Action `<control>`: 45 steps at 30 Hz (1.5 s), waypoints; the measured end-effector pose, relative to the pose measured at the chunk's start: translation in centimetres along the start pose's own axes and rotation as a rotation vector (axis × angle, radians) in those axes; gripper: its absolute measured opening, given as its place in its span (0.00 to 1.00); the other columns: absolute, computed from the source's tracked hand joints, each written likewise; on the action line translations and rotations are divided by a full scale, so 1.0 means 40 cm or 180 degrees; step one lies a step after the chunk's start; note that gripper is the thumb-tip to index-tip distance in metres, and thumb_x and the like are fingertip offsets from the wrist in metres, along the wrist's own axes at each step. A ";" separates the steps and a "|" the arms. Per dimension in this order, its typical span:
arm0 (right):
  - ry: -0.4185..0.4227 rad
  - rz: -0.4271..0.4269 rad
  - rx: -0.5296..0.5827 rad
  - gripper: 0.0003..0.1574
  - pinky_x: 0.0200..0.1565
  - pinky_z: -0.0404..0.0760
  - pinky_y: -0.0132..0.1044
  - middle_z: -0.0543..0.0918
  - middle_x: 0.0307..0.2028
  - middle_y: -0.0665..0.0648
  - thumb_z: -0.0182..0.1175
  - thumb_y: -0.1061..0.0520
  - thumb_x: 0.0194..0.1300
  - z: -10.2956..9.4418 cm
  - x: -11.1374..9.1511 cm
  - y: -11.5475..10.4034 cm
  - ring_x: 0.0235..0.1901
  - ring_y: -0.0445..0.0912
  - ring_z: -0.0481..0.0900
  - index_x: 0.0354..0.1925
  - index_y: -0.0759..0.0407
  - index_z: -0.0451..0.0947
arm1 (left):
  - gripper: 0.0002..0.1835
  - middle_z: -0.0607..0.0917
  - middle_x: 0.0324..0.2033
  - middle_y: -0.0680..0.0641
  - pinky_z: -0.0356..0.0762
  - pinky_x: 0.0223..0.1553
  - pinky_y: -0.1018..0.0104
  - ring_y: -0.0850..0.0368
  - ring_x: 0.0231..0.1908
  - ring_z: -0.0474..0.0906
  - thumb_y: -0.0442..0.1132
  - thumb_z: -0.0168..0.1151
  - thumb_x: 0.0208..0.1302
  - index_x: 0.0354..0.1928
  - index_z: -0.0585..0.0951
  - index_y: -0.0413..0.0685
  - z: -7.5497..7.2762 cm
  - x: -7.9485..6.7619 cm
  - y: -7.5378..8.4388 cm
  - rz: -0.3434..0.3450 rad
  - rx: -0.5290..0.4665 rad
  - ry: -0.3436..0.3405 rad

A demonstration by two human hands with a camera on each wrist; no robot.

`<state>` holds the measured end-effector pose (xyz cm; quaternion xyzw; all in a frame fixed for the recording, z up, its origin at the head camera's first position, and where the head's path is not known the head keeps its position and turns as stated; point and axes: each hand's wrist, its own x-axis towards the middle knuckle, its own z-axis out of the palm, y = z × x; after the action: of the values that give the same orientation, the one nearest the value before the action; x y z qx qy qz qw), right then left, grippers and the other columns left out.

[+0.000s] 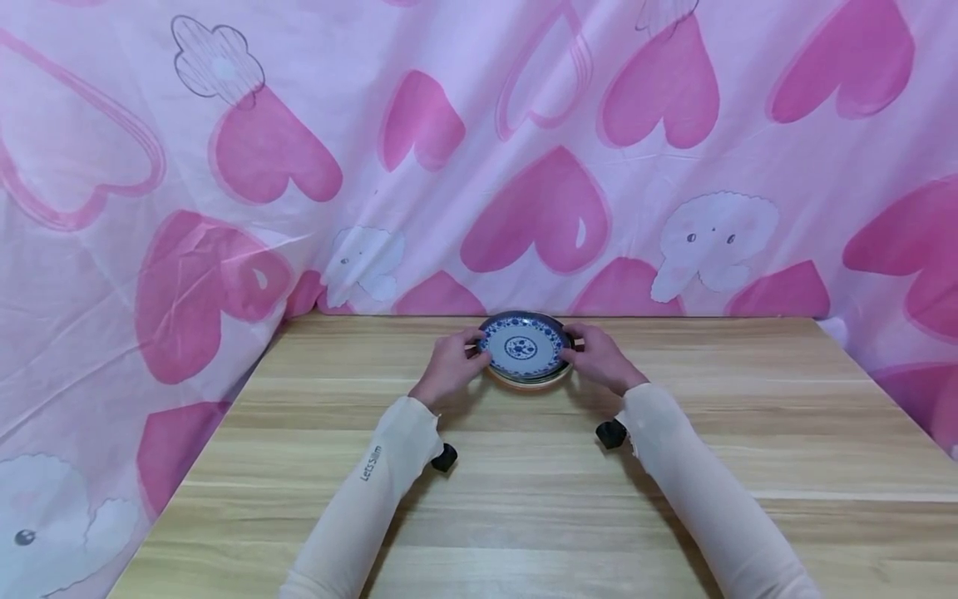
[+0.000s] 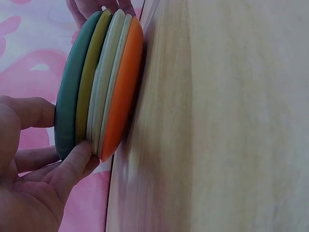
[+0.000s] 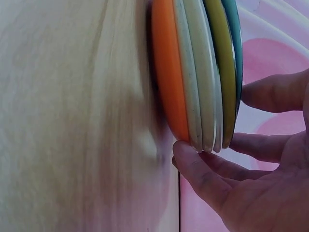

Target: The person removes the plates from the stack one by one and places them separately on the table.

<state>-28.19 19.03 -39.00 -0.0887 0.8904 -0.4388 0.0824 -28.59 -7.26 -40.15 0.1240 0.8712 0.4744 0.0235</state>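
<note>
A stack of plates (image 1: 521, 345) lies near the far edge of the table, topped by a white plate with a blue floral rim and centre. From the side, the left wrist view shows a teal edge (image 2: 75, 92) uppermost, then an olive plate (image 2: 91, 72), several pale ones (image 2: 110, 63) and an orange plate (image 2: 126, 87) at the bottom. My left hand (image 1: 449, 362) holds the stack's left side, fingers along the rims. On the opposite side my right hand (image 1: 601, 359) holds it likewise, one fingertip low by the orange plate (image 3: 169, 67) in the right wrist view.
The wooden table (image 1: 524, 499) stretches toward me from the stack. Behind it and at both sides hangs a pink cloth (image 1: 419, 208) with hearts, close to the table's far edge. Black devices (image 1: 445, 457) sit at both wrists, beneath pale sleeves (image 1: 359, 499).
</note>
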 end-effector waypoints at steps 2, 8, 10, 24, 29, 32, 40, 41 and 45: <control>0.0004 0.0000 -0.0019 0.34 0.70 0.71 0.57 0.66 0.71 0.73 0.50 0.61 0.73 0.001 0.000 0.001 0.69 0.67 0.67 0.73 0.71 0.58 | 0.25 0.79 0.64 0.37 0.80 0.61 0.59 0.44 0.62 0.80 0.36 0.62 0.67 0.65 0.75 0.38 -0.002 -0.001 -0.001 -0.0013 -0.0032 -0.0001; 0.0005 -0.0118 -0.0087 0.34 0.69 0.72 0.58 0.67 0.70 0.72 0.49 0.65 0.71 0.001 -0.001 0.005 0.68 0.66 0.68 0.73 0.70 0.59 | 0.26 0.79 0.64 0.37 0.80 0.61 0.59 0.45 0.63 0.79 0.36 0.63 0.66 0.65 0.75 0.39 -0.012 -0.002 -0.006 -0.0074 -0.0080 0.0068; -0.0010 -0.0148 -0.0121 0.35 0.67 0.74 0.57 0.67 0.70 0.72 0.49 0.65 0.70 0.000 0.001 0.007 0.67 0.66 0.69 0.73 0.69 0.59 | 0.26 0.79 0.64 0.37 0.80 0.61 0.59 0.45 0.63 0.79 0.36 0.63 0.66 0.65 0.75 0.39 -0.018 -0.003 -0.006 -0.0093 -0.0122 0.0085; 0.0019 -0.0175 -0.0196 0.37 0.65 0.76 0.57 0.69 0.69 0.72 0.50 0.66 0.68 0.004 0.001 0.011 0.65 0.66 0.71 0.73 0.68 0.59 | 0.25 0.79 0.63 0.41 0.82 0.60 0.58 0.45 0.62 0.80 0.34 0.63 0.66 0.66 0.76 0.45 -0.038 -0.015 -0.007 -0.0364 -0.0538 0.0189; 0.0018 -0.0172 -0.0213 0.38 0.63 0.78 0.55 0.71 0.67 0.72 0.51 0.66 0.67 0.005 0.004 0.010 0.63 0.65 0.73 0.74 0.68 0.58 | 0.26 0.79 0.64 0.42 0.81 0.61 0.59 0.46 0.62 0.79 0.34 0.63 0.65 0.66 0.75 0.46 -0.044 -0.016 -0.009 -0.0464 -0.0665 0.0237; 0.0030 -0.0186 -0.0228 0.38 0.61 0.79 0.54 0.72 0.66 0.73 0.51 0.66 0.67 0.006 0.005 0.007 0.62 0.65 0.74 0.74 0.68 0.59 | 0.26 0.79 0.63 0.41 0.82 0.59 0.60 0.45 0.61 0.80 0.33 0.63 0.65 0.66 0.75 0.44 -0.048 -0.018 -0.013 -0.0483 -0.0765 0.0263; 0.0055 -0.0274 -0.0285 0.37 0.58 0.80 0.52 0.74 0.63 0.73 0.52 0.65 0.67 0.009 -0.001 0.002 0.59 0.64 0.75 0.73 0.69 0.60 | 0.26 0.79 0.62 0.39 0.85 0.54 0.61 0.45 0.58 0.82 0.31 0.63 0.63 0.64 0.77 0.42 -0.069 -0.031 -0.024 -0.0527 -0.0796 0.0350; 0.0059 -0.0269 -0.0283 0.37 0.58 0.80 0.52 0.74 0.63 0.73 0.52 0.65 0.67 0.009 -0.001 0.002 0.59 0.64 0.75 0.73 0.69 0.60 | 0.26 0.79 0.62 0.39 0.85 0.55 0.60 0.45 0.58 0.82 0.31 0.64 0.63 0.64 0.77 0.42 -0.071 -0.032 -0.025 -0.0522 -0.0777 0.0361; 0.0050 -0.0272 -0.0295 0.37 0.59 0.80 0.53 0.73 0.64 0.74 0.53 0.65 0.67 0.009 -0.004 0.003 0.60 0.65 0.75 0.72 0.72 0.60 | 0.25 0.80 0.61 0.38 0.84 0.57 0.60 0.44 0.57 0.82 0.30 0.64 0.61 0.62 0.78 0.41 -0.077 -0.037 -0.030 -0.0490 -0.0700 0.0427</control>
<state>-27.97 18.86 -39.29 -0.1269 0.9058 -0.4009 0.0524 -27.87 -10.79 -39.58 0.0216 0.8206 0.5709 0.0150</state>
